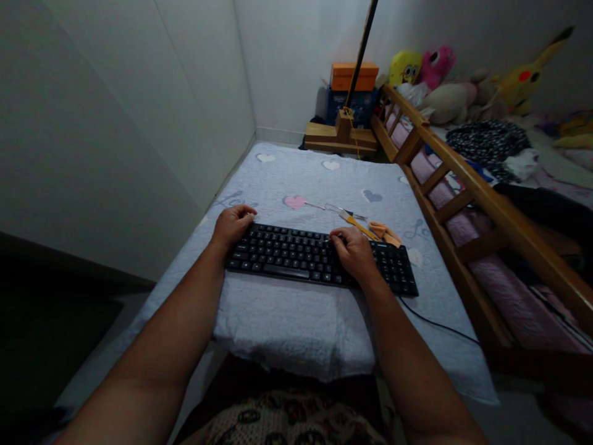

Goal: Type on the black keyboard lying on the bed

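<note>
A black computer keyboard (287,253) lies flat on the cloth-covered table, slightly turned, its cord running off to the right. My left hand (233,224) is at its upper left corner, fingers bent and closed against that edge. Over the keys right of the middle, my right hand (354,250) has thumb and fingers pinched together. A small pale bit shows at those fingertips, too small to name. Behind the keyboard lie a yellow-handled brush (359,225), thin metal tools (340,209) and a folded orange cloth (384,233).
A pale blue cloth with hearts (296,315) covers the table (273,173). The wooden bed rail (491,198) borders its right side, a pale wall panel (152,111) its left. Beyond stand a wooden base with a pole (343,133) and an orange box (354,76).
</note>
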A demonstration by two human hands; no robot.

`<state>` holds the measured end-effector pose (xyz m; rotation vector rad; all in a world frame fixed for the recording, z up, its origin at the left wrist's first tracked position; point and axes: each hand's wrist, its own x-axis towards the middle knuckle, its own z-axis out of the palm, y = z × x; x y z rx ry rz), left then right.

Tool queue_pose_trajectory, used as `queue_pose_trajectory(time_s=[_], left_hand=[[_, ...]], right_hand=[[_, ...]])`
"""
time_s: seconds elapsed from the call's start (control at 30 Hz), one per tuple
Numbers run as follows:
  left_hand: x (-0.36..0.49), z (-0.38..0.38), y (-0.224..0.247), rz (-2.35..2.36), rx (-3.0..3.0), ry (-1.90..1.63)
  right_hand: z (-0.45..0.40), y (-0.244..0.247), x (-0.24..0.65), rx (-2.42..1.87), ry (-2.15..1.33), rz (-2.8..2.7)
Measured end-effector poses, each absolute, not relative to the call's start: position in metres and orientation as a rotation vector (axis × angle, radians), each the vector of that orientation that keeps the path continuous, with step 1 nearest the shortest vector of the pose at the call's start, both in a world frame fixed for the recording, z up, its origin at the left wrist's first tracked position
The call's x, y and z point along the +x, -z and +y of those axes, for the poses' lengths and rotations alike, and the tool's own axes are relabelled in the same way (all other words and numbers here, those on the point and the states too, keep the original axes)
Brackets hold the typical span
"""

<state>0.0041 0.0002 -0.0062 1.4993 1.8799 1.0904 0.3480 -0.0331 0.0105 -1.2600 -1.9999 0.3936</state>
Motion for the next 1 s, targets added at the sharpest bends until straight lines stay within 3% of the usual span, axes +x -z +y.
queue_pose_trajectory(time_s=[1.0], left_hand=[[0.0046,-0.0007,0.0052,1.882,1.492,-1.095]], right_hand=[[-0.0351,-0.0112,0.3477,-1.292,-0.396,-1.990]])
